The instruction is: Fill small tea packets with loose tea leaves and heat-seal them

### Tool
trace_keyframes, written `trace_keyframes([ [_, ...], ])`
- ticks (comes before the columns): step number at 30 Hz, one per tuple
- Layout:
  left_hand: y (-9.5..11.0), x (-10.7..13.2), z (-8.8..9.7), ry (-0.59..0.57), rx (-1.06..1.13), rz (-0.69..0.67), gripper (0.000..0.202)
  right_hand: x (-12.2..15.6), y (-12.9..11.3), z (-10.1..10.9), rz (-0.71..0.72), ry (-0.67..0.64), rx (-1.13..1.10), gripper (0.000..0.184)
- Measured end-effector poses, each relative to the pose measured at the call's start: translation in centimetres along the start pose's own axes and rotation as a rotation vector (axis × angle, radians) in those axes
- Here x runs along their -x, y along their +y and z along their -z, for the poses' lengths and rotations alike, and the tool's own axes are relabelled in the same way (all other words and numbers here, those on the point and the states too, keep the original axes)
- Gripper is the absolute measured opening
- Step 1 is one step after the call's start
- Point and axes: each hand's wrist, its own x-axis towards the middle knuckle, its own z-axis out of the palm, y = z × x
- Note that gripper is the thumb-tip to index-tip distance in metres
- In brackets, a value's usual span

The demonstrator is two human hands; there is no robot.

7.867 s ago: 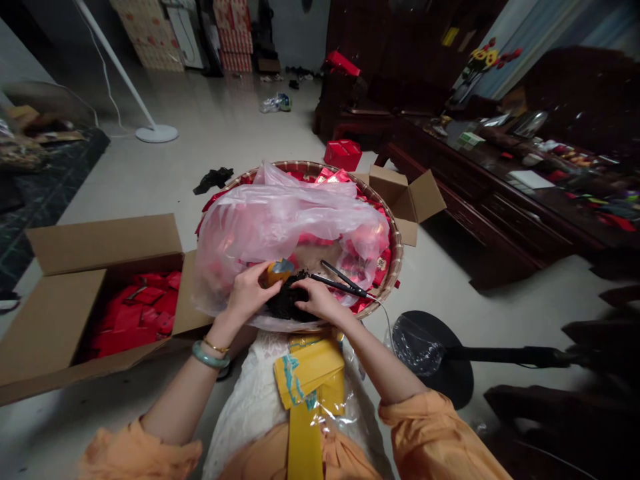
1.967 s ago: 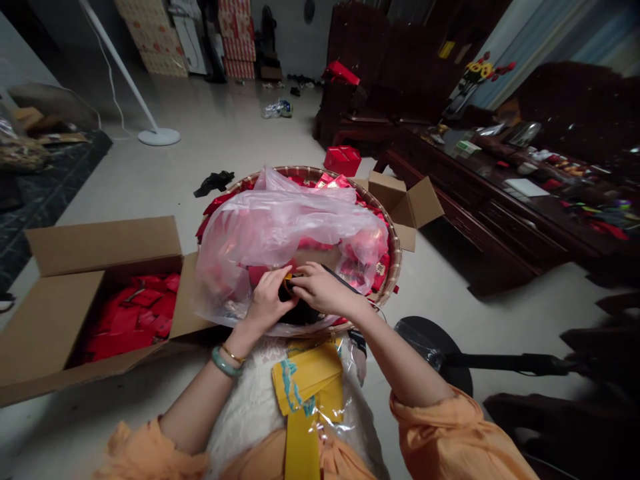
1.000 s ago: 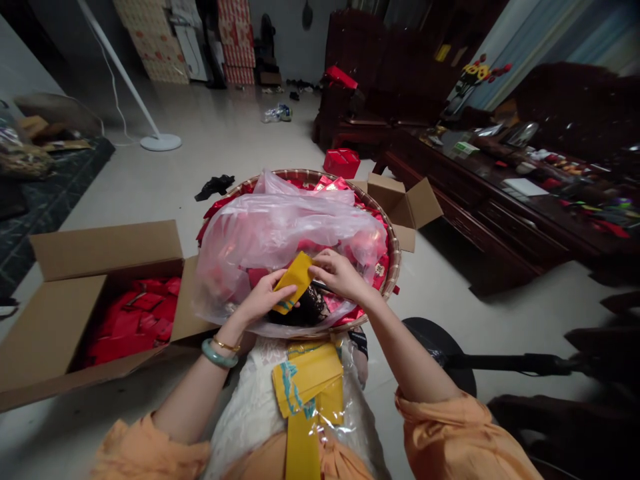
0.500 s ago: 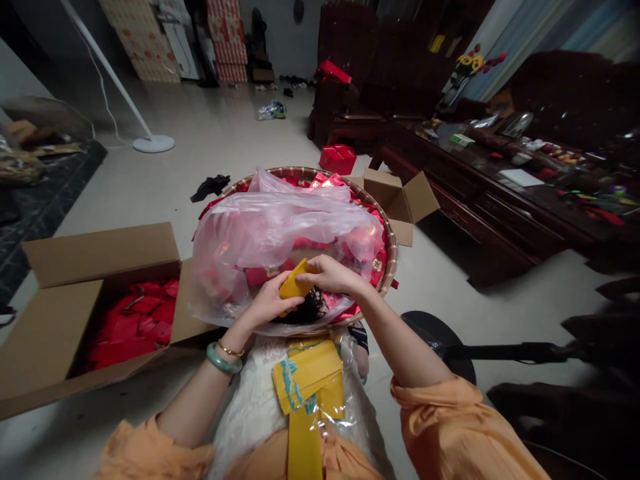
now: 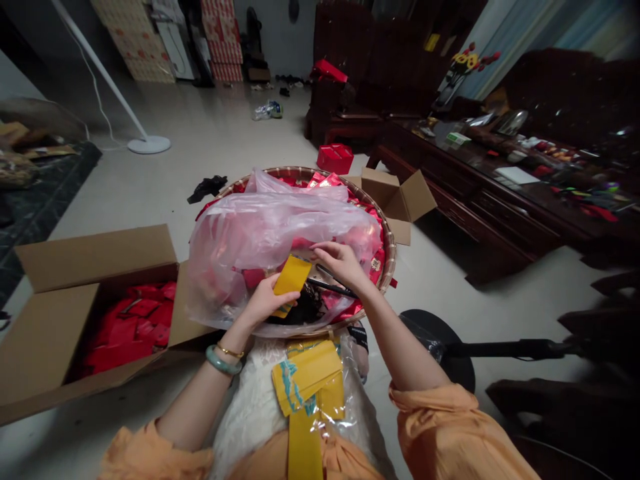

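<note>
My left hand (image 5: 263, 303) grips a small yellow packet (image 5: 291, 279), held upright above a dark loose heap (image 5: 306, 311) in the round woven basket (image 5: 389, 248). My right hand (image 5: 341, 263) hovers just right of the packet with its fingers loosely curled, over a black tong-like tool (image 5: 331, 287) that lies on the basket's contents. Whether those fingers touch the tool is unclear. A pink clear plastic bag (image 5: 270, 230) covers most of the basket and its red packets.
An open cardboard box (image 5: 60, 320) of red packets stands at my left. Yellow packets in clear wrap (image 5: 307, 383) lie on my lap. A small open box (image 5: 397, 197) sits behind the basket, a black stand base (image 5: 440, 347) at the right, and dark wooden furniture (image 5: 500, 200) beyond.
My right hand has let go of the yellow packet and drawn away to the right, above the black tool. The left hand keeps the packet, now raised and straighter.
</note>
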Motion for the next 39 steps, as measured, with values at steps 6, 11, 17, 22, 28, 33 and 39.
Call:
trace_keyframes([
  [6, -0.4, 0.0, 0.2, 0.024, 0.058, 0.037, 0.051, 2.2, 4.8, -2.1, -0.257, -0.164, 0.859, 0.057],
  [11, -0.2, 0.4, 0.1, 0.029, 0.095, 0.063, 0.054, 2.7, 6.2, -2.7, -0.210, -0.197, 1.009, 0.046],
  [17, 0.0, 0.5, 0.0, 0.025, 0.167, 0.104, 0.057, 3.3, 6.7, -2.2, -0.175, -0.233, 0.984, 0.052],
  [22, -0.3, 0.5, 0.2, 0.019, 0.172, 0.094, 0.055, 3.2, 5.4, 0.9, -0.194, -0.103, 0.395, 0.044],
  [28, -0.1, 0.6, -0.1, 0.015, 0.130, 0.080, 0.051, 3.1, 1.2, 2.9, -0.127, -0.221, -0.136, 0.053],
  [33, 0.8, 1.0, -0.9, -0.027, 0.087, 0.068, 0.050, 2.0, 0.1, 1.1, -0.077, -0.241, -0.119, 0.051],
  [39, 0.1, 0.9, -0.8, -0.056, 0.120, 0.082, 0.049, 1.5, 0.1, 0.4, -0.059, -0.177, -0.046, 0.038],
])
